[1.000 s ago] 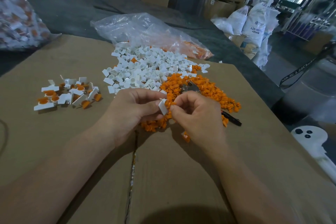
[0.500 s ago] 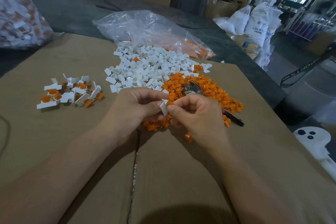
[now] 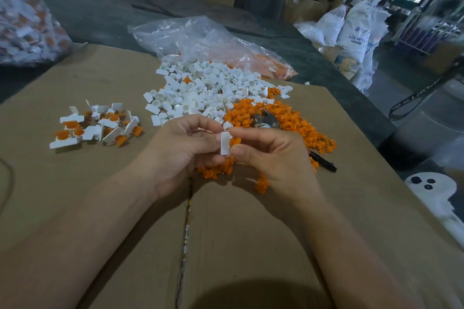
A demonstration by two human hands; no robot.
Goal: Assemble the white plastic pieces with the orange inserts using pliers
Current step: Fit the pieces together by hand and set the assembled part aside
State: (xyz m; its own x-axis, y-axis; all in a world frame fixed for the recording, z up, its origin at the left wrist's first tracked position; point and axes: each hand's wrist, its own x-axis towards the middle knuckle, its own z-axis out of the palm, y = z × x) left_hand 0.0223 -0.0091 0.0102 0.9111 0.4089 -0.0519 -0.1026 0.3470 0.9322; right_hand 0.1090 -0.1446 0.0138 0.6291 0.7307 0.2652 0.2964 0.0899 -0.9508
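My left hand pinches a white plastic piece above the cardboard. My right hand pinches an orange insert against that piece's right side. Behind my hands lies a heap of white pieces, and to its right a heap of orange inserts. The pliers rest on the orange heap, their black handle sticking out at the right of my right hand. A small group of assembled white-and-orange parts lies at the left.
The work surface is a flattened cardboard box with a taped seam down its middle. A clear plastic bag with orange parts lies behind the heaps. Another bag of parts stands at the far left. White sacks stand at the right.
My hands have stayed in the same place above the near edge of the orange heap. The orange insert now shows between my right fingers, against the white piece.
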